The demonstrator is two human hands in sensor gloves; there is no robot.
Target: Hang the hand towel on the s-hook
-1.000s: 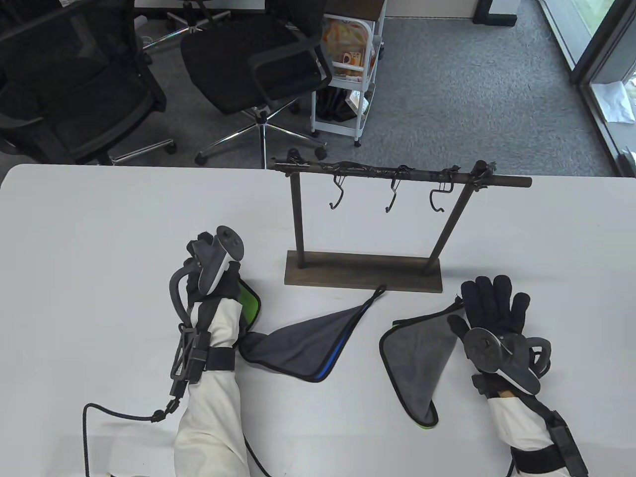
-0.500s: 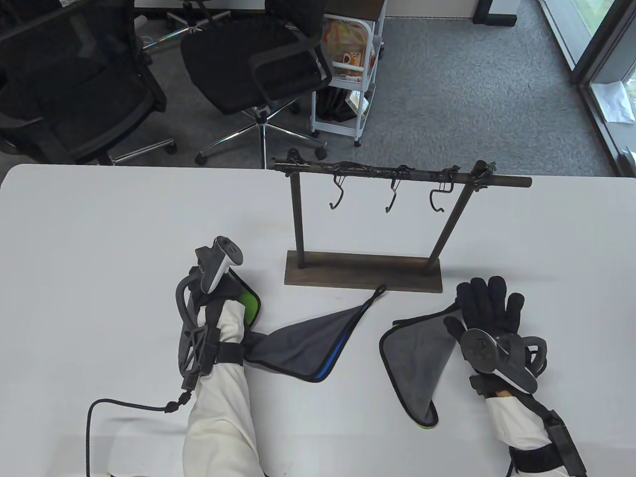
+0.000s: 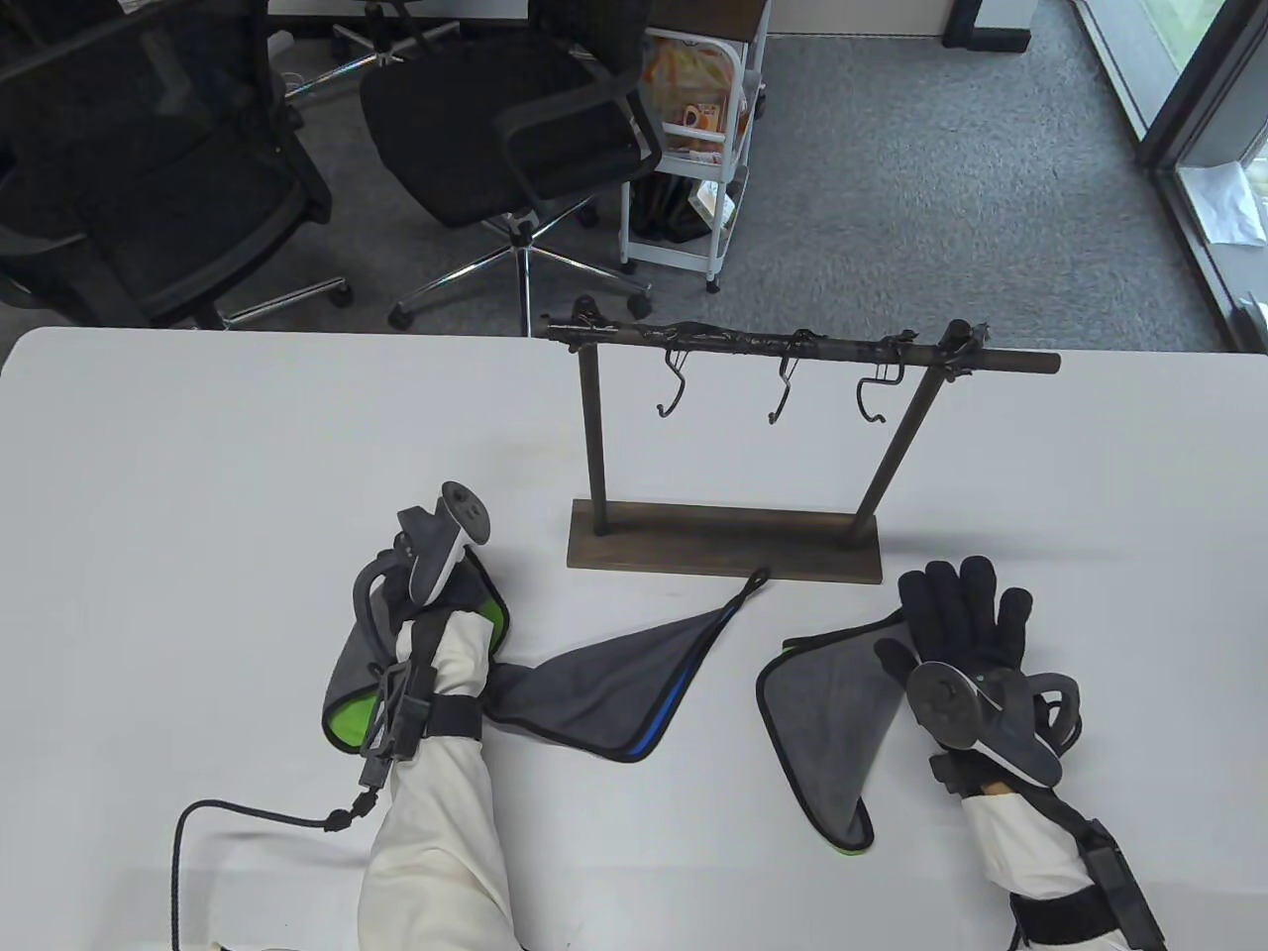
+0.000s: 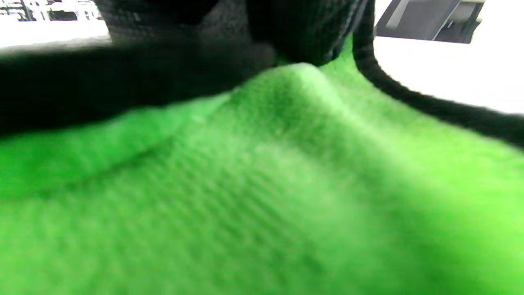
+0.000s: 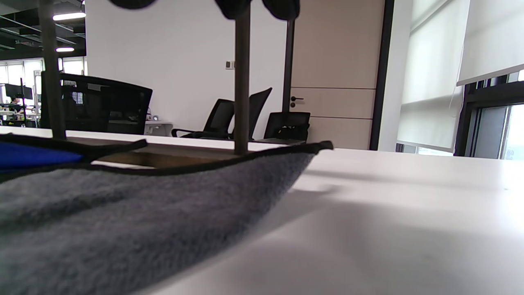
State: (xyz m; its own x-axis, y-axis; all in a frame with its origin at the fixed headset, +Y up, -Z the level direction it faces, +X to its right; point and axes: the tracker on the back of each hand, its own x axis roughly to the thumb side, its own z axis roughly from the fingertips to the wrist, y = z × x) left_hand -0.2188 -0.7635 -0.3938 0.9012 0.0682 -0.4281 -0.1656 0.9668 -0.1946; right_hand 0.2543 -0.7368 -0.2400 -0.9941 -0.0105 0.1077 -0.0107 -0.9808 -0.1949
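A dark wooden rack (image 3: 723, 540) stands mid-table with three bare S-hooks (image 3: 674, 391) on its bar. My left hand (image 3: 426, 584) grips a grey towel with a green lining (image 3: 349, 684) and holds it bunched around the wrist. In the left wrist view the green lining (image 4: 262, 184) fills the frame below my gloved fingers (image 4: 229, 37). A grey towel with a blue edge (image 3: 604, 693) lies flat, its loop (image 3: 758, 578) near the rack base. My right hand (image 3: 956, 614) lies flat with fingers spread on the corner of a third grey towel (image 3: 832, 713), which is seen close up in the right wrist view (image 5: 143, 213).
A black cable (image 3: 248, 812) trails from my left wrist over the near-left table. Office chairs (image 3: 515, 119) and a white trolley (image 3: 693, 149) stand beyond the table's far edge. A rack post (image 5: 241, 82) stands just ahead in the right wrist view.
My left hand has drawn the green-lined towel up and back, so it now hangs on both sides of the wrist. My right hand has slid slightly left and nearer.
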